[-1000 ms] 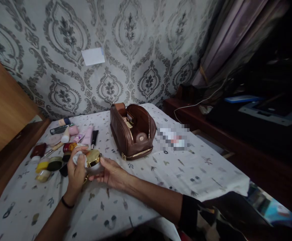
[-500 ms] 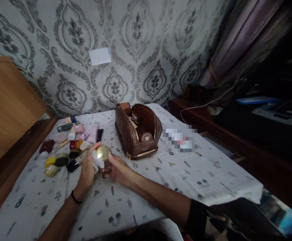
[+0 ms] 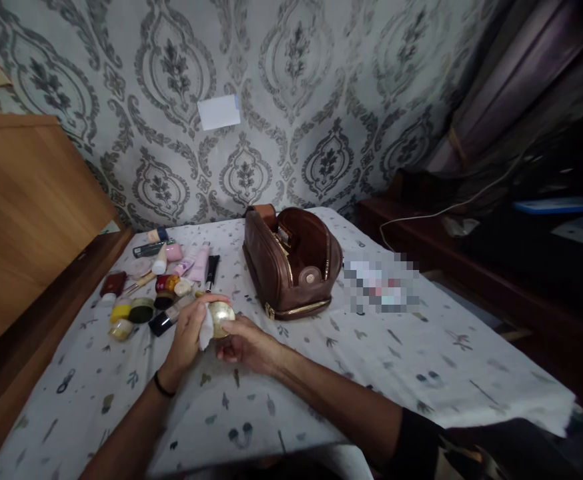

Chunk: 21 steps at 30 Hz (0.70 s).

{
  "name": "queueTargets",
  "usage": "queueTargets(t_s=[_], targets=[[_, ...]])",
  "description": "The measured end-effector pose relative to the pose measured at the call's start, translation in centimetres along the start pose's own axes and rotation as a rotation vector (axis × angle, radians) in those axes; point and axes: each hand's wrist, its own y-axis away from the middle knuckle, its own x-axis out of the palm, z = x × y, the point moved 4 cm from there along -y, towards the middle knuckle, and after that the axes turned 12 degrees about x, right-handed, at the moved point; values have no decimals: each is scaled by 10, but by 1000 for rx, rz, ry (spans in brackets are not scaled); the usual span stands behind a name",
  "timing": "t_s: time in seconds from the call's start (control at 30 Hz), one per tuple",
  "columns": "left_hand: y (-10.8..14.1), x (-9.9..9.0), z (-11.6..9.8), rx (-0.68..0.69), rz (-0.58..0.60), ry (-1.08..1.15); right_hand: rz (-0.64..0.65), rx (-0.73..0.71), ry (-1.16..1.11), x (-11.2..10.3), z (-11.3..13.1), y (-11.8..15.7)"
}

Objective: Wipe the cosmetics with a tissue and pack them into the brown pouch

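Note:
Between my two hands is a round, shiny gold compact-like case [image 3: 223,320], held above the front of the table. My left hand [image 3: 187,337] is closed on a crumpled white wipe or tissue [image 3: 205,329], pressed against the case's left side. Fingers of my right hand [image 3: 251,343] grip the case from the right, the thumb on its face. Just beyond sits a brown toiletry bag [image 3: 291,267], unzipped and gaping, with something small inside near its back wall. A black-capped foundation bottle [image 3: 164,323] lies beside my left hand, partly hidden by it.
Several cosmetics crowd the table's left side, among them a pink tube [image 3: 200,263], a black tube [image 3: 212,272], a yellow-lidded jar [image 3: 120,313] and a dark red bottle [image 3: 113,287]. Right of the bag lies a blurred-out item [image 3: 381,283]. A wooden panel [image 3: 26,220] borders the left.
The camera view has turned slightly left, so the scene sits further right. Both hands stay on the gold case, which has tilted so its round face shows more.

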Motion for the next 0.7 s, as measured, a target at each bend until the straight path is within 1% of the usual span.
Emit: queueTargets(t_s=[0.17, 0.3, 0.37, 0.43, 0.53, 0.63, 0.7], targets=[[0, -1, -5, 53, -142, -79, -100, -82, -94, -3, 0, -4], [-1, -5, -7, 50, -281, -70, -123, -112, -86, -6, 0, -6], [-3, -7, -7, 28, -309, -69, -128, -108, -54, -7, 0, -5], [-4, -7, -6, -6, -279, -64, -139, -86, -18, -9, 0, -5], [-7, -4, -4, -41, -140, 8, -165, -74, -8, -11, 1, -3], [-8, 1, -3, -57, -7, 71, -166, -100, -63, -11, 2, -3], [-7, 0, -3, -64, 11, 73, -145, -106, -102, -10, 2, -3]])
